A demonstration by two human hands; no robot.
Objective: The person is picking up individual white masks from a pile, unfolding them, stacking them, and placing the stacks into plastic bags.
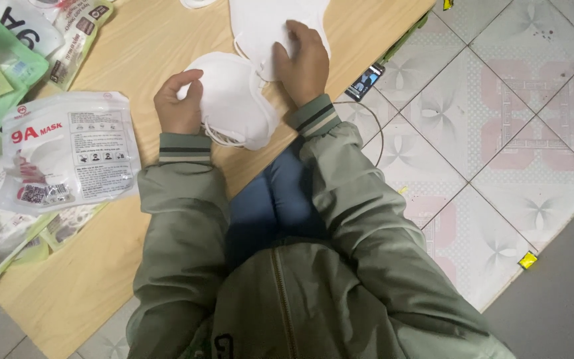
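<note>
Left hand (179,103) pinched the white mask stack (234,100) on the surface (134,53); right hand (303,63) pressed flat on the far masks (260,26).

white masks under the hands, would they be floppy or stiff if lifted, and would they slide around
The masks look like thin fabric, so probably light and fairly floppy, though the rounded cup near the left hand suggests some shape holds. Loose ear loops at the lower edge may dangle and snag. On the smooth wooden table the stack would likely slide; the right hand presses it down.
</note>
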